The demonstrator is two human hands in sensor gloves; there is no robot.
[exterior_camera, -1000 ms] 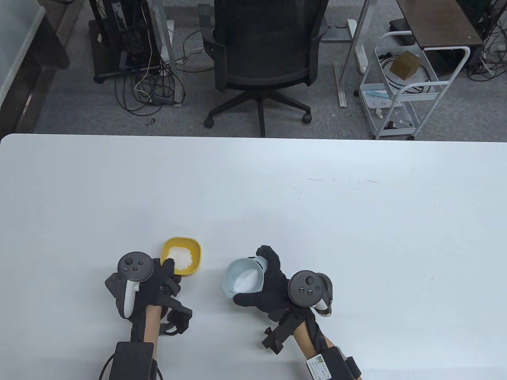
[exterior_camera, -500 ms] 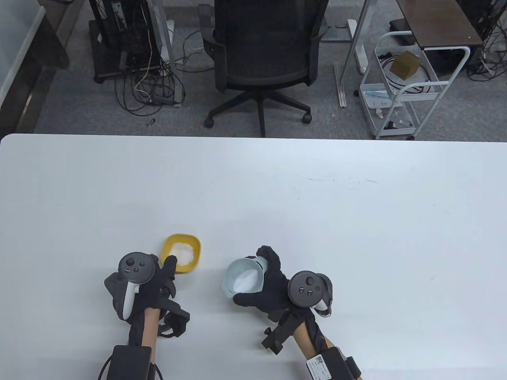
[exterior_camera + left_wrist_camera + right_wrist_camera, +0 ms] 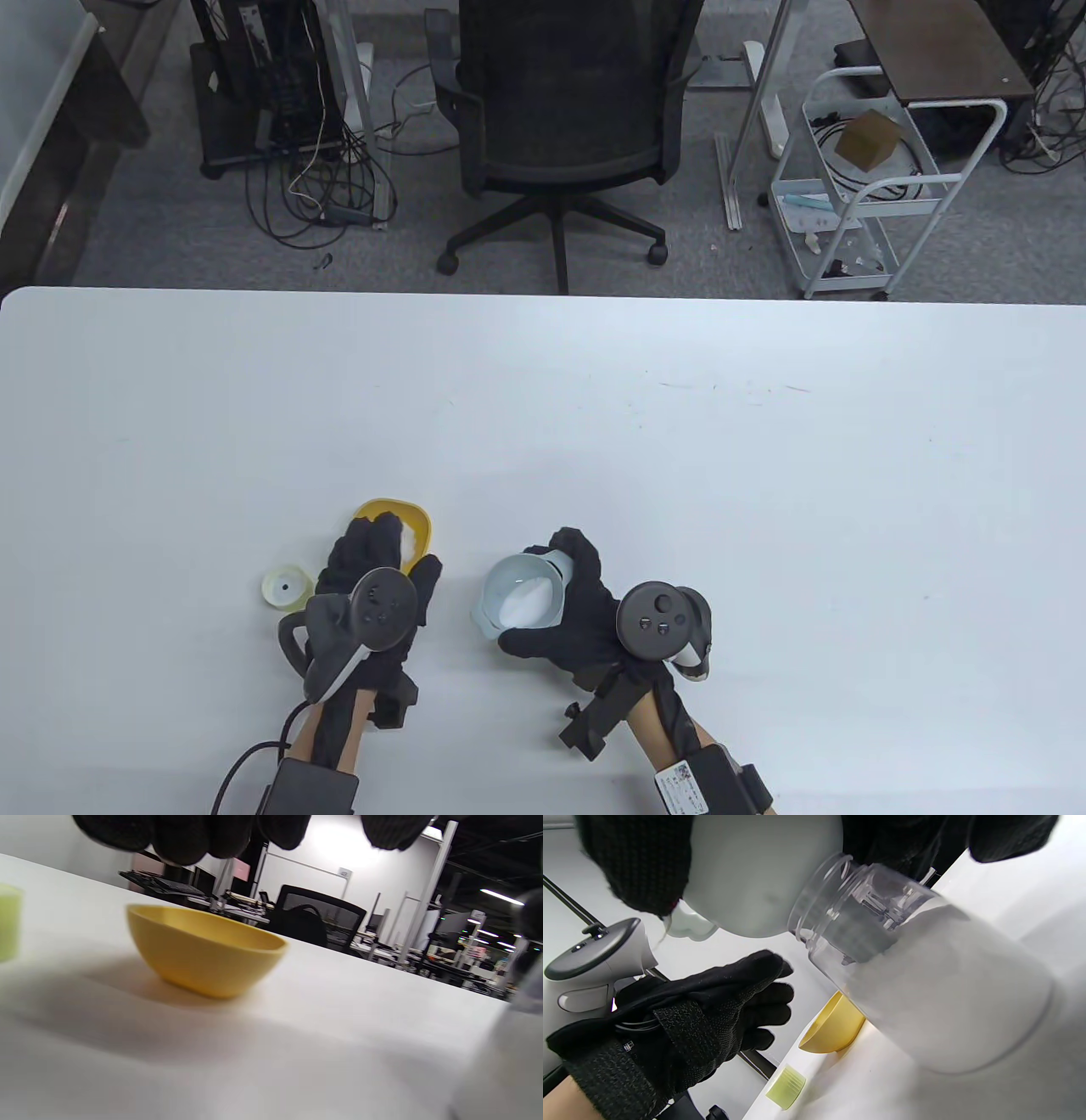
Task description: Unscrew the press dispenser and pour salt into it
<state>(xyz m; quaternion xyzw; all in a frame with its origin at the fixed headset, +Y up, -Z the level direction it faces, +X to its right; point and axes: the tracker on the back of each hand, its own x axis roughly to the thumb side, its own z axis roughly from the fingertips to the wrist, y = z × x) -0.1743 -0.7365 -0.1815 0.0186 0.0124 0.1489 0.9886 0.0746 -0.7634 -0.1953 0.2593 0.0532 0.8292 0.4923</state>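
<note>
White tabletop [image 3: 594, 424] carries my work near its front edge. My right hand [image 3: 585, 611] grips the clear jar [image 3: 925, 993], half full of salt, with a pale funnel [image 3: 522, 592] on its mouth. My left hand [image 3: 373, 577] hovers, fingers spread, over the yellow bowl [image 3: 203, 948]; a pale green cap [image 3: 284, 587] lies just beside it.

The bowl [image 3: 422, 519] is mustard yellow with white salt [image 3: 409, 538] in it, and the small ribbed cap [image 3: 284, 587] beside it is pale yellow-green. The funnel [image 3: 517, 581] is pale grey-blue over a clear jar [image 3: 925, 984] filled with white grains. Both gloves are black knit, the trackers [image 3: 655, 621] dark grey with white grips, and the bench [image 3: 764, 475] plain white.
</note>
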